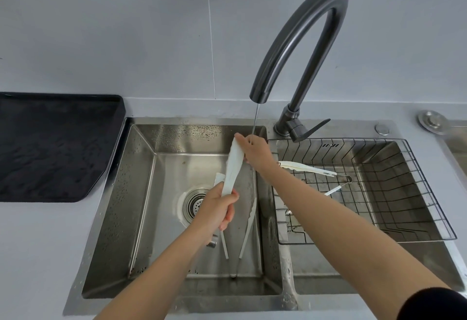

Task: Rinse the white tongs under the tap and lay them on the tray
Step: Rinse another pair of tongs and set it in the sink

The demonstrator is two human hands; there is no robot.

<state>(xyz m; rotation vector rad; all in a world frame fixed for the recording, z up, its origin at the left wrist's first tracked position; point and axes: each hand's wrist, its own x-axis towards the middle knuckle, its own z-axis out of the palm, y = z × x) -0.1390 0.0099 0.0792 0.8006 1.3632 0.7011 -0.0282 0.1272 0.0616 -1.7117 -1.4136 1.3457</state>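
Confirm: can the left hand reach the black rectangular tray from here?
Probably yes: the black rectangular tray lies beside the steel sink on the left hand side, nothing standing between. That hand grips the white tongs.

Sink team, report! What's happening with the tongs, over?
Left hand grips white tongs low, right hand pinches their top. Tongs over the sink, thin stream from tap landing by right hand. Not on black tray yet; nothing blocks the way.
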